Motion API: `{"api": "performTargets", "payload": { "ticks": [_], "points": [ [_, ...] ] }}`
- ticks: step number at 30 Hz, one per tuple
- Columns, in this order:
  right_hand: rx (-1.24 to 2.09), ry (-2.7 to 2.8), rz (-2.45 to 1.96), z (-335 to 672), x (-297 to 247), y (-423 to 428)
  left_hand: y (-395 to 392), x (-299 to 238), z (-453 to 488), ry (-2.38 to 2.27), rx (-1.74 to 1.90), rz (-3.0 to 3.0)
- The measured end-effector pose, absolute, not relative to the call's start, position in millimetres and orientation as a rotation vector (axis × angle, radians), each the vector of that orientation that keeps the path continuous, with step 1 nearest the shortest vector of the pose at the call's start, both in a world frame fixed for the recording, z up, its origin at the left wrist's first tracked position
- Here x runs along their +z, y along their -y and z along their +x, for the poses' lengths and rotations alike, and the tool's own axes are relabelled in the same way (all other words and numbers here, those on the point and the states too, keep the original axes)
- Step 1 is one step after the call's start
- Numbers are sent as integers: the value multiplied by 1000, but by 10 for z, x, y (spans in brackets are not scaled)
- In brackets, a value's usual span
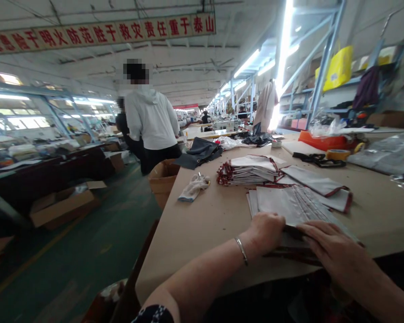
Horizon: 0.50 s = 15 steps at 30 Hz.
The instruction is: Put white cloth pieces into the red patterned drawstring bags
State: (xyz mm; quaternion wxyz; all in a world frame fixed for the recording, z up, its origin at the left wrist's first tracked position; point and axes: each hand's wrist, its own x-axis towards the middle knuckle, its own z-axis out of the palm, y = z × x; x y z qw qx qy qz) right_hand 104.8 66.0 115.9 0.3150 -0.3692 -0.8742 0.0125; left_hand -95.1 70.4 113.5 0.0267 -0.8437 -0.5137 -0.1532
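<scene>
Two hands are rested on the fanned stack of grey pieces (291, 204), which lies at the near edge of the table (202, 224), just in front of a second, taller stack (251, 170).

Judgement: the fan is best held under flat, even pressure from the right palm while the edges are squared from the left corner. The red-trimmed borders should be watched for slip.

Left hand (265, 231): placed at the stack's near left corner, wrist bent, knuckles up, fingers curled toward the fabric — the fingertips are hidden, so a pinch cannot be confirmed.

Right hand (326, 246): laid palm down across the near edge, fingers extended, held close together, pointed toward the left hand.

Both forearms are brought in from the lower edge of the view — a bracelet (241, 250) is worn on the left wrist. A white glove (193, 186) is seen well apart, to the left.
</scene>
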Motion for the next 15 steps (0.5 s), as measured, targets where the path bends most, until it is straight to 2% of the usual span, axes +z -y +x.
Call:
{"api": "performTargets", "payload": {
  "ticks": [9, 13, 15],
  "points": [
    [-262, 2634, -1363, 716, 1397, -952, -458, 1372, -1119, 1558, -626, -2559],
    [-253, 2462, -1591, 937, 1273, -998, -340, 1175, -1255, 1837, -682, -2441],
    [-214, 2392, -1617, 1029, 1185, -950, -287, 1055, -1267, 2029, -853, -2416]
  ]
}}
